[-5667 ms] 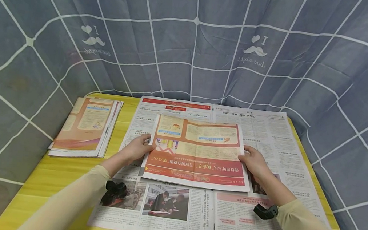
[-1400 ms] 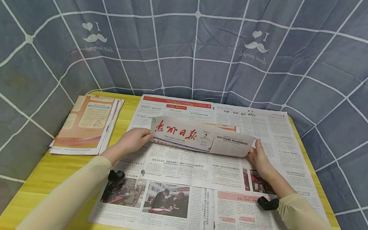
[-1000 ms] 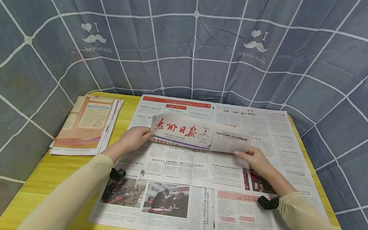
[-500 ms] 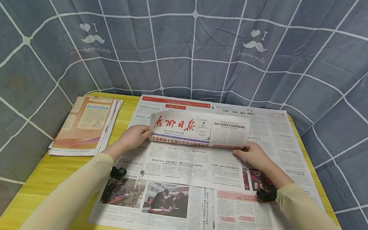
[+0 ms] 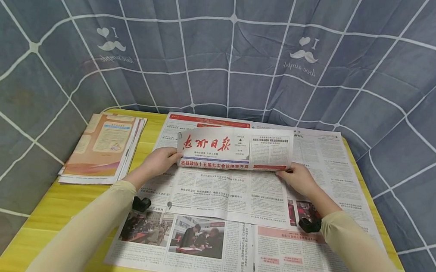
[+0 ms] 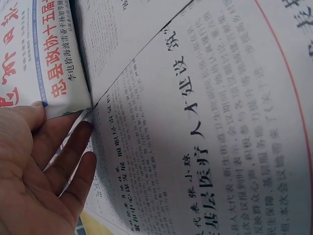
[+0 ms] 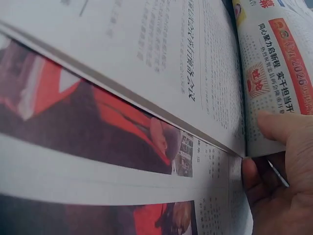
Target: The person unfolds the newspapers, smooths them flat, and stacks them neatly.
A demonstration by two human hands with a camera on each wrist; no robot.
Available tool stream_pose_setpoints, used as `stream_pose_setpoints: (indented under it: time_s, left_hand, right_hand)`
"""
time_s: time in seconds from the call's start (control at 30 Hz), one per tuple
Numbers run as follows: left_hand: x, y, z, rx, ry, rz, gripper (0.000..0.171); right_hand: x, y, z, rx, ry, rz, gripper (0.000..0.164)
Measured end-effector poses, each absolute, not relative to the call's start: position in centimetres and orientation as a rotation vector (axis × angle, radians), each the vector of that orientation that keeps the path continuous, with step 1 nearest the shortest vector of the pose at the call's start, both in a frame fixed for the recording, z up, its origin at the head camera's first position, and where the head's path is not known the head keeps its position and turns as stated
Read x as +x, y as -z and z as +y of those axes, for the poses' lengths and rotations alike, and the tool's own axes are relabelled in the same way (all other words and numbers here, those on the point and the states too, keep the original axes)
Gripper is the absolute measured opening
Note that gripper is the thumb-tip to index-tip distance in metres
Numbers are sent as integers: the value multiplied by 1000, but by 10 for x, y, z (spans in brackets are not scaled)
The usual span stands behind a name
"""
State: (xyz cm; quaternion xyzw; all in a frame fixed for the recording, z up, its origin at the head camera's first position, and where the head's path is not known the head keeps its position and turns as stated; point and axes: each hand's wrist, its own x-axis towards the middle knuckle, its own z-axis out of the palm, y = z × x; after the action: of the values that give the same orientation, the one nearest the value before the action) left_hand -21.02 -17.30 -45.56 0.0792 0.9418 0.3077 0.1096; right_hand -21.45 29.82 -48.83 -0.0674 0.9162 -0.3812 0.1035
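A folded newspaper (image 5: 216,151) with a red masthead lies across the middle of the table, its far part curled over toward the person and its near part flat. My left hand (image 5: 161,161) grips the curled part at its left end. At the right end my right hand (image 5: 301,178) pinches the same part near its lower corner. The left wrist view shows the thumb (image 6: 32,115) on top of the paper with the fingers beneath. In the right wrist view, the thumb (image 7: 276,125) presses on the printed face and the fingers lie behind the fold.
Beneath it a larger newspaper (image 5: 352,199) is spread wide over the yellow table (image 5: 52,208). A stack of folded newspapers (image 5: 101,151) with an orange top page lies at the left. A grey curtain (image 5: 256,48) with white lines surrounds the table's back and sides.
Earlier the newspaper lay with its orange side up, held at both edges. Since then its far part has curled over, showing the masthead, then more red headline. My right hand has shifted slightly left.
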Motion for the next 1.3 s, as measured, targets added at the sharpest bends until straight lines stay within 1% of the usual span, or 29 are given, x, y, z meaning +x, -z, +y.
stream_pose_setpoints:
  time_s: [0.23, 0.43, 0.63, 0.8, 0.87, 1.1, 1.3]
  left_hand:
    - [-208, 460, -178, 238, -974, 2744, 39]
    - [-207, 461, -180, 308, -1046, 2653, 26]
    - [-215, 463, -180, 443, -1005, 2690, 30]
    - [-219, 461, -178, 465, -979, 2790, 31]
    - [-221, 458, -177, 449, -1026, 2791, 33]
    - [-222, 439, -169, 300, -1253, 2711, 50]
    - [-224, 427, -160, 286, -1375, 2713, 48]
  right_hand:
    - [-217, 489, 296, -220, 1123, 2753, 41]
    - [-219, 490, 294, -209, 1143, 2791, 36]
    - [-220, 489, 293, -181, 1191, 2793, 36]
    - [-221, 481, 290, -141, 1267, 2799, 39]
    - [-221, 475, 290, -124, 1319, 2803, 41]
    - [-225, 457, 290, -62, 1494, 2792, 42]
    - [-231, 442, 287, -63, 1606, 2813, 47]
